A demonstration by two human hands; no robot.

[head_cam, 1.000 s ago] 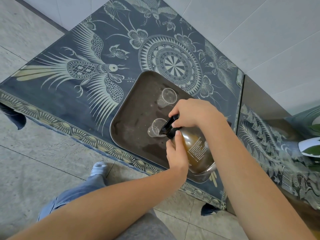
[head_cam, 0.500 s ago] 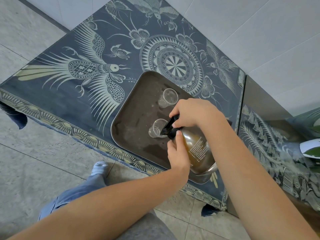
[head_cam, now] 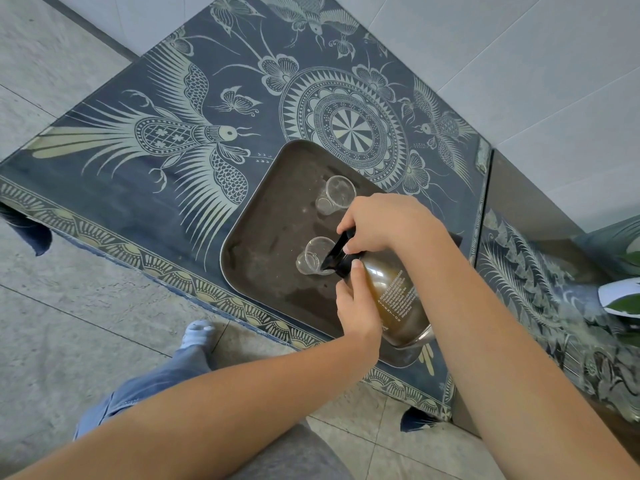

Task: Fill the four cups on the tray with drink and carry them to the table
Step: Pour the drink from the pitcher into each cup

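A dark metal tray [head_cam: 270, 237] lies on the patterned blue table. Two clear plastic cups show on it: a far cup [head_cam: 337, 194] and a near cup [head_cam: 313, 256]; my hands and arm hide the rest of the tray. A glass jug of amber drink [head_cam: 394, 299] with a black top is tilted toward the near cup, its black spout at the rim. My left hand [head_cam: 356, 306] grips the jug's body from the near side. My right hand [head_cam: 377, 223] holds the black top and handle from above.
The blue table [head_cam: 138, 188] with pale bird and medallion patterns stands against a white tiled wall. A second patterned surface [head_cam: 540, 292] adjoins at the right, with a white pot and green leaves [head_cam: 623, 297]. My leg and socked foot [head_cam: 197, 336] stand on the grey tile floor.
Both hands and the jug hold almost the same pose over the near cup. The view has shifted slightly.
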